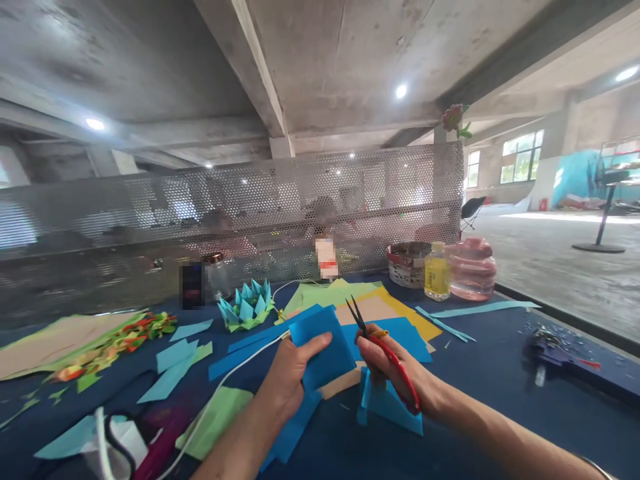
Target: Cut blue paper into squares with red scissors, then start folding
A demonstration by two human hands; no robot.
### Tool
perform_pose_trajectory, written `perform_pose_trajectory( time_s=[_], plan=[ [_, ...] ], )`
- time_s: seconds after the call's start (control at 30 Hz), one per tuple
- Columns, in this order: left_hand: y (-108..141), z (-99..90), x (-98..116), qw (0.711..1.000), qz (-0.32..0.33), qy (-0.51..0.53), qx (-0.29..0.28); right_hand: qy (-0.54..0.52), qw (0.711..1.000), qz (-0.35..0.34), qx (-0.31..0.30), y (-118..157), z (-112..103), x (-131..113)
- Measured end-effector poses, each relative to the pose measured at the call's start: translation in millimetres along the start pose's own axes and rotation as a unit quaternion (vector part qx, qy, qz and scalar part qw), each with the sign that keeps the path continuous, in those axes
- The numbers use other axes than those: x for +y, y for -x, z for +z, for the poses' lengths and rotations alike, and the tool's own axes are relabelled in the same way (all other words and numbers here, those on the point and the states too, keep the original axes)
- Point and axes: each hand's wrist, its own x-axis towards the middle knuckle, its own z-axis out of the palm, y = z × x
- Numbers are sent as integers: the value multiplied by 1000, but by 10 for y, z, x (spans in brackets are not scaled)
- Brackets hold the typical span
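- My left hand (294,373) pinches the blue paper (331,368), thumb across its face.
- Right of the blue paper, my right hand (393,360) grips red-handled scissors (409,388), blades parted.
- My hands are apart.

A dark blue table (477,413) carries blue paper (400,333), a wicker basket (409,273) and a yellow bottle (437,275).

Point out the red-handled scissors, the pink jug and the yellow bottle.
Red-handled scissors (413,398): head view, lower end of the handle.
Pink jug (472,272): head view, middle of the body.
Yellow bottle (437,275): head view, front side.
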Motion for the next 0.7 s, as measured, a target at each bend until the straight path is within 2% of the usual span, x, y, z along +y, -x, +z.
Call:
perform_pose_trajectory(
  time_s=[0.1, 0.23, 0.33, 0.53, 0.7],
  plan=[
    [5, 9, 9, 1000, 5, 5, 20, 61, 998, -12, 7, 31, 13, -26],
    [-2, -8, 15, 998, 11, 33, 61, 134, 990, -46, -25, 38, 42, -13],
    [-9, -17, 23, 996, 21, 46, 71, 168, 983, -64, -42, 54, 76, -23],
    [12, 10, 47, 996, 25, 57, 61, 214, 972, -77, -65, 89, 119, -81],
    [-14, -21, -34, 996, 40, 70, 45, 223, 969, -70, -76, 84, 115, -73]
  ],
)
